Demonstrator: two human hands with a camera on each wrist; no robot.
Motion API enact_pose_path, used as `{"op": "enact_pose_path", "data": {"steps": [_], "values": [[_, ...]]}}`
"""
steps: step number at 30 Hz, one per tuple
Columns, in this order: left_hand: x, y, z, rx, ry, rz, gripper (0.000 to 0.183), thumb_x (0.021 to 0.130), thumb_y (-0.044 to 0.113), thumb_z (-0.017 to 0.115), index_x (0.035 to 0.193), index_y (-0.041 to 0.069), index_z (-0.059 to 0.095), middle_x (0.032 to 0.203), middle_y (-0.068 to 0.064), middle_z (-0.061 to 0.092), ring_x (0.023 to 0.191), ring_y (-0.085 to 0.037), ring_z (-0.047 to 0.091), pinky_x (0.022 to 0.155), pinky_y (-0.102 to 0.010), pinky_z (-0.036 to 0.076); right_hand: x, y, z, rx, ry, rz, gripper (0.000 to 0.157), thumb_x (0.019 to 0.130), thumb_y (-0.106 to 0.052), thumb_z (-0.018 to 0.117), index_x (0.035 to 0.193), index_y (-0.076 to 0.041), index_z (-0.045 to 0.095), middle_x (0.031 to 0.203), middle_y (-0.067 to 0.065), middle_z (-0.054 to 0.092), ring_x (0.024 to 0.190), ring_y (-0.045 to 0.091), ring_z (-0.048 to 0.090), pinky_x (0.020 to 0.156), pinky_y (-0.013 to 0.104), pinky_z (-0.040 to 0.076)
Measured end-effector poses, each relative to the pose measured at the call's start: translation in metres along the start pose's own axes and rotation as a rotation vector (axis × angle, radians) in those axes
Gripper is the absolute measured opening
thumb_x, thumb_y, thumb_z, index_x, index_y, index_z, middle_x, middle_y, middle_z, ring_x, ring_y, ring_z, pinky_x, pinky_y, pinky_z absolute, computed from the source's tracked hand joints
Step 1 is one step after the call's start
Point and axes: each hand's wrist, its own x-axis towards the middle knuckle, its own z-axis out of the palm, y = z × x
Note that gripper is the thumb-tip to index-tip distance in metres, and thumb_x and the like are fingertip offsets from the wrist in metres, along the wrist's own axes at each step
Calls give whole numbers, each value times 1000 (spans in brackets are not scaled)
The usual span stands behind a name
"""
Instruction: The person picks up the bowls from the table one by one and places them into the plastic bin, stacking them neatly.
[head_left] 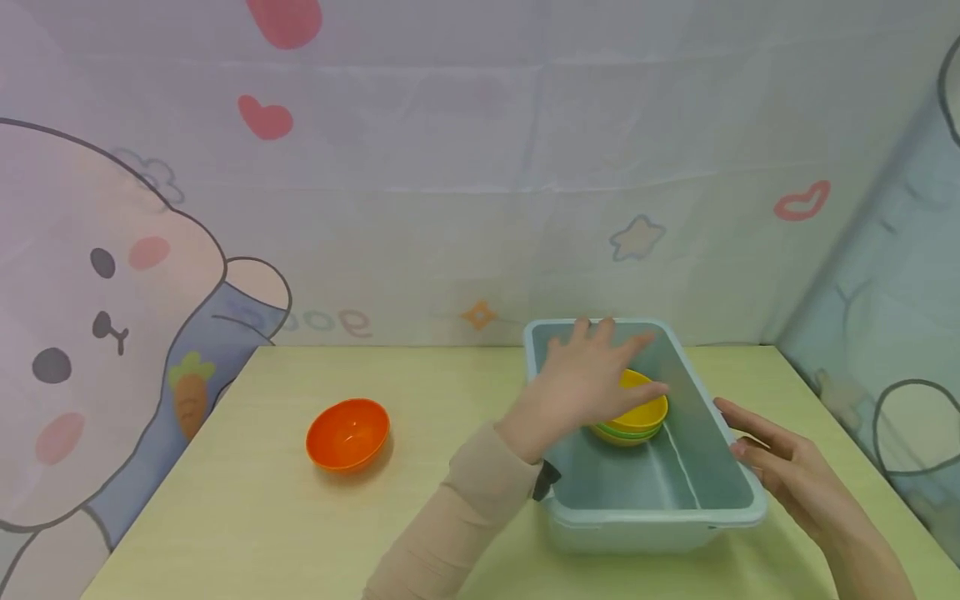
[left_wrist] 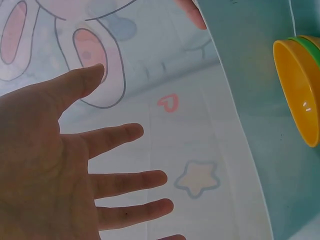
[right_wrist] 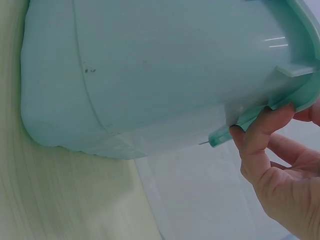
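Note:
A light blue-green plastic bin (head_left: 652, 529) stands on the right part of the table. Inside it lies a stack of bowls, a yellow bowl (head_left: 651, 412) on top with a green bowl (head_left: 628, 434) and another yellowish one beneath. My left hand (head_left: 581, 379) hovers over the bin with fingers spread and nothing in it, partly covering the stack in the head view. The left palm (left_wrist: 40, 165) and stretched fingers show in the left wrist view. At the bin's right rim my right hand (head_left: 795, 471) holds the edge, fingertips (right_wrist: 280, 116) tucked under the lip.
An orange bowl (head_left: 348, 437) sits upright on the left part of the pale wooden table (head_left: 225, 517). Behind the table hangs a printed cloth (head_left: 420, 167) with cartoon figures, and another cloth side closes off the right.

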Motion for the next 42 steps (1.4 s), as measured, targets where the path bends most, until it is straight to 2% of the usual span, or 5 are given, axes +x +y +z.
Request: {"op": "enact_pose_path", "data": {"steps": [8, 15, 22, 31, 42], "values": [[-10, -13, 6, -51, 28, 0, 63, 91, 66, 43, 149, 44, 27, 155, -2, 31, 143, -30, 29, 109, -55, 34, -2, 1, -1, 11, -1, 0, 53, 101, -2, 38, 152, -12, 28, 137, -20, 52, 108, 4, 64, 83, 25, 55], [-18, -30, 18, -61, 121, -9, 64, 93, 64, 44, 149, 37, 31, 155, -8, 30, 141, -33, 30, 106, -55, 38, -2, 0, 0, -33, 5, 17, 52, 102, -4, 38, 152, -12, 27, 136, -22, 52, 107, 4, 64, 84, 25, 55], [-24, -47, 29, -91, 195, -23, 64, 93, 62, 46, 149, 35, 31, 154, -11, 32, 141, -33, 30, 101, -54, 41, -1, 0, -2, 4, 1, -9, 53, 101, 0, 38, 151, -12, 29, 137, -19, 53, 108, 4, 64, 83, 24, 55], [-32, -63, 42, -153, 282, -47, 61, 94, 57, 49, 147, 30, 37, 153, -14, 34, 140, -35, 33, 101, -55, 41, -2, -2, 0, -27, 24, 23, 52, 101, -3, 40, 152, -12, 29, 136, -22, 53, 107, 3, 64, 83, 25, 55], [-45, -90, 60, -190, 317, -120, 58, 95, 52, 49, 147, 27, 39, 150, -15, 38, 138, -37, 32, 99, -58, 40, -1, -4, 2, -33, 29, 39, 53, 101, -5, 41, 151, -13, 29, 136, -23, 52, 108, 2, 63, 84, 25, 55]]}}
